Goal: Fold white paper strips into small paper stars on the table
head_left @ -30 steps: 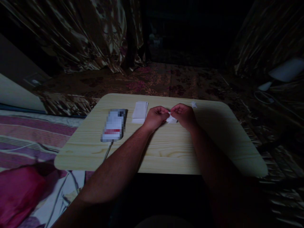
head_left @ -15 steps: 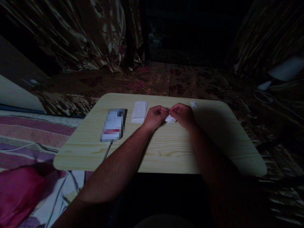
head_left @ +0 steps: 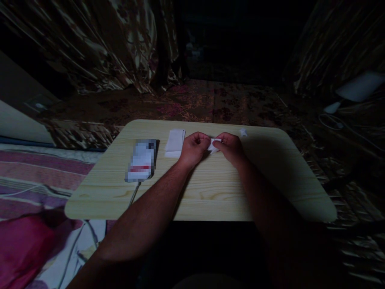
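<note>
Slightly wider gap now between my left hand [head_left: 194, 149] and my right hand [head_left: 232, 146] than half a second back, and the small white paper piece [head_left: 213, 149] sits higher, with more of it showing between my fingertips. Both hands are pinched on that piece, one at each side, close together but apart. My right thumb lies across its face; the left fingertips are at its left edge. Exact folds are too small to tell. Piece is over the far half of the bench [head_left: 210, 198], about mid-width; can't tell if it touches the wood.

Just left of my left hand, a stack of white paper [head_left: 175, 141] lies flat, edges not quite lined up. Beyond my right hand, near the far edge, a small pointed white paper shape [head_left: 243, 132] lies on the bench. Further left, a pixelated phone-like item [head_left: 140, 161] with a pale cable [head_left: 134, 194] running from its near end, partly behind my left forearm.

Off the bench: striped bedding [head_left: 54, 170] on the left, a pinkish-red cloth-like thing [head_left: 25, 245] on it, patterned curtain [head_left: 129, 44] behind, white lamp [head_left: 359, 86] at far right. Room is dim.
</note>
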The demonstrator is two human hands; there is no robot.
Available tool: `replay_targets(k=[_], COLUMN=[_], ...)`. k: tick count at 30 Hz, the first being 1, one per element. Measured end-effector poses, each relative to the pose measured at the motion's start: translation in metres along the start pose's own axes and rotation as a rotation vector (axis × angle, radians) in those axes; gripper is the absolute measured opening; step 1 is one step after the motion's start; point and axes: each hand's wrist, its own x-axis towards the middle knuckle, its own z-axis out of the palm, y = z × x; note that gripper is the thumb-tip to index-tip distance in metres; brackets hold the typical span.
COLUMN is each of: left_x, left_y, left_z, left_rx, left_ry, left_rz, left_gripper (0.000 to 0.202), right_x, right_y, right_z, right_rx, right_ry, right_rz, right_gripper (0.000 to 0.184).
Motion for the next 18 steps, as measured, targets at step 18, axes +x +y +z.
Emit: replay_targets(k=[18], left_x=[-0.0019], left_y=[-0.0032], left_z=[0.003], left_rx=[-0.027], left_ry=[0.005], left_rz=[-0.053], left_gripper=[0.022], right_x=[-0.0015], right_y=[0.0037], right_z=[0.0018], right_rx=[-0.017], right_ry=[0.02], right_rz=[-0.075], right_gripper=[0.011])
